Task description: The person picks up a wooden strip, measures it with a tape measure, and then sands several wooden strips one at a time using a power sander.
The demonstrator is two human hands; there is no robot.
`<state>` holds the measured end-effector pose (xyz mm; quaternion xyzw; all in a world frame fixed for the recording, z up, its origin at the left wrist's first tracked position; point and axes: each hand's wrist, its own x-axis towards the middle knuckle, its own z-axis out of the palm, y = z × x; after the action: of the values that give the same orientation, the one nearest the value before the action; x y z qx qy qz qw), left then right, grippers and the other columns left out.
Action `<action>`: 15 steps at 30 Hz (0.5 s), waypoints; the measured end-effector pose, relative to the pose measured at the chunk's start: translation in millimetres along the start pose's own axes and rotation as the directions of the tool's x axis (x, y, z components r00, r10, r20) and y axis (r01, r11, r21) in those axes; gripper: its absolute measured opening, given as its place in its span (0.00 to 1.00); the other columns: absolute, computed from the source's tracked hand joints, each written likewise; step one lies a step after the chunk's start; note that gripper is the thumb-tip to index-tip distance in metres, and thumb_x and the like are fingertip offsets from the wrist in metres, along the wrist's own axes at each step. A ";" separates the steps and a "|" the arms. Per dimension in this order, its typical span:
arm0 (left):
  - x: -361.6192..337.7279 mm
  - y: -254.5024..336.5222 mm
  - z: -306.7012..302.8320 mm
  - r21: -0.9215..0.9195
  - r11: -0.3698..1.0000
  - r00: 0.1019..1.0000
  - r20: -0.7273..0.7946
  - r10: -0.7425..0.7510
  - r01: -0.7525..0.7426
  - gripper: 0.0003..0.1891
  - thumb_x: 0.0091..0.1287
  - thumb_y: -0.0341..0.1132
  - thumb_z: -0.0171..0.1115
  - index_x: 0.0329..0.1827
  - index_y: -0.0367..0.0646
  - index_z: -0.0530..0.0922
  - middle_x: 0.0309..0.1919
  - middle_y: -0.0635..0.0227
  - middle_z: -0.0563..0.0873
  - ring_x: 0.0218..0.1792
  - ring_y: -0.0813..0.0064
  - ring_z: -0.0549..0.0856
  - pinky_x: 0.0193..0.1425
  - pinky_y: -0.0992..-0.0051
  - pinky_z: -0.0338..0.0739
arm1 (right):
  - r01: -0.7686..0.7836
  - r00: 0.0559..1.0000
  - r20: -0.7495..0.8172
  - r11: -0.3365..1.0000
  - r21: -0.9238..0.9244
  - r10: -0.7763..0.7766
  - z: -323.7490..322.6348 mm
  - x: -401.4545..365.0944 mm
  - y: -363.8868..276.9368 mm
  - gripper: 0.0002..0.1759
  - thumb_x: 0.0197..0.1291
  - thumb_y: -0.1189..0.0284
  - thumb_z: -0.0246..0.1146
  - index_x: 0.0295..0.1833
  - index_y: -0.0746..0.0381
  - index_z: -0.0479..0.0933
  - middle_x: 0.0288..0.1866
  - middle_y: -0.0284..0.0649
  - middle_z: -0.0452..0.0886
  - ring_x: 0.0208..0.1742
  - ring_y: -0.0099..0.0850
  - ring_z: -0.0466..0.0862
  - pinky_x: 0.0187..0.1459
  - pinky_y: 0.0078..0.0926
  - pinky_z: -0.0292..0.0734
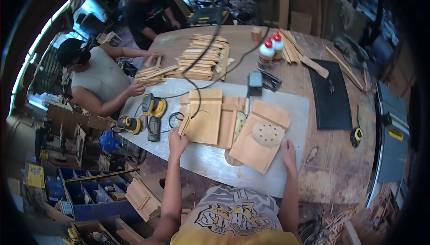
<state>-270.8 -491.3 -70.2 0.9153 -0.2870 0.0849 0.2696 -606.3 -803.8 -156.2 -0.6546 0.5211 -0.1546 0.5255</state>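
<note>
My left hand (pixel 178 143) is closed around thin wooden strips (pixel 184 125), held upright at the left edge of a light wooden panel (pixel 207 121). That panel lies on other boards on the metal sheet. My right hand (pixel 289 153) is beside the right edge of a second wooden panel (pixel 255 151), its fingers fairly straight. It seems to hold nothing; whether it touches the panel is hard to see. A round sanding disc (pixel 268 134) with several holes lies on this second panel. Greenish sandpaper (pixel 239 124) shows between the boards.
Sanders (pixel 154 106) with cables stand at the left of the metal sheet (pixel 293 110). Beyond are stacked wooden strips (pixel 204 59) and glue bottles (pixel 266 53). A black mat (pixel 331 97) and tape measure (pixel 356 136) lie right. A co-worker (pixel 101 74) handles strips at left; another person (pixel 145 16) stands behind.
</note>
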 end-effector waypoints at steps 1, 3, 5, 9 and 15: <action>10.6 -20.3 10.6 -0.038 0.993 0.988 0.108 -0.111 0.116 0.15 0.58 0.26 0.59 0.49 0.33 0.81 0.42 0.42 0.85 0.48 0.40 0.82 0.56 0.50 0.75 | 0.024 1.000 0.005 1.000 0.001 -0.024 13.1 -3.6 -10.8 0.29 0.71 0.60 0.62 0.67 0.71 0.71 0.61 0.50 0.81 0.61 0.38 0.81 0.64 0.33 0.72; 23.0 -42.3 17.6 -0.071 0.970 0.954 0.211 -0.212 0.231 0.16 0.60 0.28 0.59 0.51 0.33 0.81 0.44 0.41 0.84 0.51 0.39 0.81 0.58 0.49 0.74 | -0.034 0.993 0.114 0.908 0.418 -0.015 35.3 -13.9 -31.2 0.27 0.70 0.63 0.64 0.65 0.72 0.72 0.61 0.49 0.81 0.61 0.38 0.81 0.64 0.33 0.73; 30.5 -48.7 29.0 -0.106 0.967 0.958 0.197 -0.209 0.233 0.19 0.63 0.31 0.60 0.56 0.34 0.79 0.47 0.40 0.84 0.53 0.39 0.81 0.60 0.50 0.74 | 0.093 0.993 0.010 0.841 0.533 -0.116 60.0 -11.0 -29.4 0.26 0.65 0.69 0.69 0.63 0.73 0.73 0.60 0.49 0.81 0.58 0.38 0.83 0.61 0.33 0.76; 43.1 -68.0 50.2 -0.081 0.979 0.976 0.130 -0.177 0.188 0.23 0.65 0.35 0.62 0.62 0.33 0.76 0.51 0.40 0.84 0.55 0.40 0.82 0.62 0.51 0.74 | -0.182 0.982 0.078 0.779 0.599 0.170 51.0 -8.4 -21.6 0.28 0.61 0.68 0.72 0.63 0.71 0.74 0.56 0.48 0.84 0.52 0.37 0.86 0.55 0.34 0.82; 81.4 -63.1 41.0 0.087 0.959 0.894 0.347 -0.283 0.269 0.21 0.66 0.45 0.59 0.56 0.41 0.82 0.44 0.41 0.87 0.51 0.41 0.85 0.57 0.49 0.77 | -0.186 0.983 0.105 0.838 0.514 0.154 33.1 -19.2 -33.3 0.28 0.58 0.72 0.73 0.62 0.72 0.75 0.54 0.50 0.85 0.50 0.39 0.88 0.51 0.36 0.85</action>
<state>-167.9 -509.0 -107.4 0.9516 -0.1967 -0.1161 0.2058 -572.0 -773.3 -134.5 -0.4432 0.4998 -0.2234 0.7098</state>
